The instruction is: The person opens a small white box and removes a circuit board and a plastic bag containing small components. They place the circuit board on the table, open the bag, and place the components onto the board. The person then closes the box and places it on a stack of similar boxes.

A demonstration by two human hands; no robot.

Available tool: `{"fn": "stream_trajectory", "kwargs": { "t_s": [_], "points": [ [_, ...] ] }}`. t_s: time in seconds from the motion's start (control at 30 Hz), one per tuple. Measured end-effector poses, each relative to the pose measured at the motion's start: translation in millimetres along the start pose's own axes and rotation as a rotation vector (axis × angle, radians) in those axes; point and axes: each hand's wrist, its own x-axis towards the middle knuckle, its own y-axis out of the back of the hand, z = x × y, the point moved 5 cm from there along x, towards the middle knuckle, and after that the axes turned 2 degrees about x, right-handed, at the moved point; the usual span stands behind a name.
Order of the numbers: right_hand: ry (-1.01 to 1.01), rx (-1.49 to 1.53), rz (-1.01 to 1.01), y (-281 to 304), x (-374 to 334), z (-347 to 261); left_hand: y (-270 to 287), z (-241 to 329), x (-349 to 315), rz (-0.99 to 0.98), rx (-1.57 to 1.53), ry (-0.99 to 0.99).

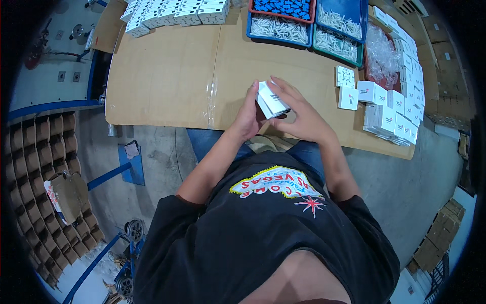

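Observation:
A small white carton (272, 100) is held tilted just above the near edge of the cardboard-covered table. My left hand (246, 115) grips its left side, with the thumb along the edge. My right hand (304, 117) closes on the right side, its fingers over the top and its thumb near the lower corner. A dark strip shows along the carton's lower edge; whatever is inside is hidden. Right of my hands, a white carton (348, 98) lies beside a white patterned piece (345, 76).
Many white cartons (387, 119) are stacked at the right. Blue trays (280, 44) and a green tray (330, 51) hold small white pieces, and a red tray (255, 11) holds blue ones. Clear plastic bags (380, 55) fill another tray. Patterned white boxes (188, 19) stand far left.

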Motion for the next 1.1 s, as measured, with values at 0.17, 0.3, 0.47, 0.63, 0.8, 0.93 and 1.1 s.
{"fn": "stream_trajectory", "kwargs": {
  "t_s": [0.17, 0.3, 0.47, 0.63, 0.8, 0.93, 1.1],
  "points": [
    [0.049, -0.096, -0.086, 16, 9, -1, -12, 4, -7, -0.022, -0.100, -0.001],
    [0.050, 0.046, -0.087, 22, 15, -14, -16, 2, -6, -0.010, -0.104, 0.001],
    [0.024, 0.061, -0.165, 26, 24, -17, -17, 3, -5, -0.031, -0.211, 0.023],
    [-0.028, 0.374, -0.021, 43, 32, -6, -17, 2, -5, -0.114, -0.385, 0.085],
    [-0.141, 0.452, -0.113, 45, 44, 12, -16, -1, -5, -0.181, -0.425, 0.124],
    [-0.072, 0.339, -0.121, 41, 49, 12, -18, 0, -5, -0.131, -0.418, 0.107],
    [-0.046, 0.314, -0.146, 34, 52, 9, -17, 0, -7, -0.143, -0.422, 0.105]
  ]
}}
